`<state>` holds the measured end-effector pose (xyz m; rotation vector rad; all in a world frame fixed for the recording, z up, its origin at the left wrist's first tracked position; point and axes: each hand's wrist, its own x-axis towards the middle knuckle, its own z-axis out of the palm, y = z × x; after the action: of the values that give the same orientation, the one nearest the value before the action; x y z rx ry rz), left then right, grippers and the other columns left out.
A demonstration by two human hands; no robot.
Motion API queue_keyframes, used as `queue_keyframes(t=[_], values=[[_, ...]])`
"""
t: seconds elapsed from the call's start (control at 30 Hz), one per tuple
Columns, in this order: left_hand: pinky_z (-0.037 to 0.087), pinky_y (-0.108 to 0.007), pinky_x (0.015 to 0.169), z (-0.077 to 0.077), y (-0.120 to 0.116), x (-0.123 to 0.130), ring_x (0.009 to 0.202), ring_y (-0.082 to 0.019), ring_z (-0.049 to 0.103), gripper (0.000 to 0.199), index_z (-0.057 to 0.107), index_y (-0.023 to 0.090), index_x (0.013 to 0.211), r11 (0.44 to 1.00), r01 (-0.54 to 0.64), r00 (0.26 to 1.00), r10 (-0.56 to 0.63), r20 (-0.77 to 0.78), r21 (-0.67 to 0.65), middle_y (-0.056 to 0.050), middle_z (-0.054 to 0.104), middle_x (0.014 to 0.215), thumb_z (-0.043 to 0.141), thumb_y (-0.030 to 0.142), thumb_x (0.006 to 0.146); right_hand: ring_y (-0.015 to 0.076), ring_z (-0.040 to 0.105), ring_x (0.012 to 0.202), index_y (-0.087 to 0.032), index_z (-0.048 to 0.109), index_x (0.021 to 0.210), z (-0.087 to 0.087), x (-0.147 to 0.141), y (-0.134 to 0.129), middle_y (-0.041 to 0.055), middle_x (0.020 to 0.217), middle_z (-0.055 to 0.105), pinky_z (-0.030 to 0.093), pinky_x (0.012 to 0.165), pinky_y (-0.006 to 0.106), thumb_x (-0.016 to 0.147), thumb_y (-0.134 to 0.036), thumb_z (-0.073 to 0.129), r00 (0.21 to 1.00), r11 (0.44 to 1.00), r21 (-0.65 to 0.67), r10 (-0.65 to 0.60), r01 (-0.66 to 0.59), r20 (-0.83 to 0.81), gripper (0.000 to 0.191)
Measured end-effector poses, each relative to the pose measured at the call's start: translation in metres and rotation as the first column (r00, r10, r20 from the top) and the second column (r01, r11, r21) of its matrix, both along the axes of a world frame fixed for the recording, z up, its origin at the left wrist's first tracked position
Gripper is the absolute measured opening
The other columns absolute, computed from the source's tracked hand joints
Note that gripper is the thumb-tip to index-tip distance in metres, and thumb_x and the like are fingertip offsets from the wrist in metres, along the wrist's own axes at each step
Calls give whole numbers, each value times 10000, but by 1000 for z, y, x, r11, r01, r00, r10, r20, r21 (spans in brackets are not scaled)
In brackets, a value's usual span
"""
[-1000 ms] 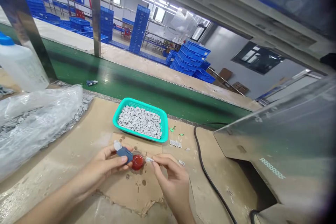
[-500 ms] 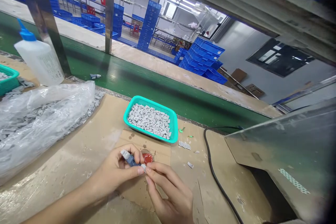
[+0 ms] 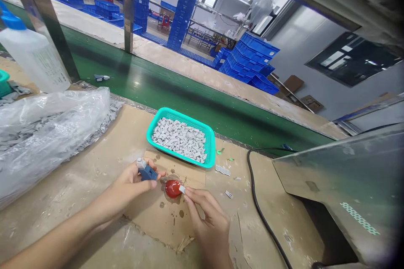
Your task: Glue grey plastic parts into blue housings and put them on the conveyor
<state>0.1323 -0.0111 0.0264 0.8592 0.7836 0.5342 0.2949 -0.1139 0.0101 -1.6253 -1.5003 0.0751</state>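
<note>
Two of your hands are at the lower centre of the frame, each with its grip closed on something. Your left hand point(image 3: 131, 187) has fingers and thumb wrapped around a dark blue part point(image 3: 147, 172) with a whitish end pointing to the upper left. Your right hand point(image 3: 208, 214) pinches a small light grey piece point(image 3: 182, 189) between thumb and fingertips, right at the right-hand edge of a glossy red round item point(image 3: 173, 188); whether they touch, you cannot tell.

Dark spots mark the cardboard point(image 3: 167, 227) around the red item on the desk point(image 3: 126, 134). Just above, in the centre, sits a turquoise basket point(image 3: 212, 157) filled with light grey pieces point(image 3: 178, 139). To its right lie green bits point(image 3: 220, 151), a ribbed grey strip point(image 3: 222, 170) and a loose grey piece point(image 3: 229, 194), with a black cable point(image 3: 252, 185) beyond. On your left are a clear plastic bag point(image 3: 63, 134) of grey pieces and, at upper left, a blue-capped bottle point(image 3: 38, 59).
</note>
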Motion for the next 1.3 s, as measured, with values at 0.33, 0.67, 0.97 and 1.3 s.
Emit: queue_keyframes(t=[0.33, 0.67, 0.97, 1.3], values=[[333, -319, 874, 5, 3, -2, 980, -201, 537, 292, 501, 225, 947, 998, 59, 997, -59, -46, -9, -30, 635, 955, 618, 287, 686, 159, 636, 704, -157, 670, 781, -4, -4, 1, 79, 745, 649, 540, 614, 241, 740, -50, 531, 998, 1000, 9, -9, 8, 59, 180], [398, -279, 781, 3, 6, 0, 808, -167, 587, 280, 612, 211, 901, 992, 61, 996, -52, -77, 115, -21, 656, 871, 670, 212, 627, 154, 635, 699, -190, 664, 799, 9, -7, 1, 61, 752, 651, 542, 605, 245, 739, -40, 533, 996, 997, 72, -25, 19, 84, 208], [429, -275, 828, 3, 6, 0, 891, -169, 591, 171, 616, 195, 847, 964, 55, 998, -50, -26, 258, -29, 652, 915, 626, 200, 676, 150, 630, 674, -186, 655, 812, 23, -8, -1, 62, 738, 643, 537, 572, 239, 723, -17, 552, 993, 996, 82, 9, -19, 116, 217], [445, -280, 794, 8, -3, -3, 915, -178, 569, 151, 609, 204, 856, 901, 148, 988, -153, -20, 407, -33, 643, 929, 603, 223, 707, 154, 626, 696, -200, 672, 824, 26, -4, 4, 50, 752, 647, 534, 607, 256, 723, -38, 572, 1000, 999, 26, 27, -27, 11, 216]])
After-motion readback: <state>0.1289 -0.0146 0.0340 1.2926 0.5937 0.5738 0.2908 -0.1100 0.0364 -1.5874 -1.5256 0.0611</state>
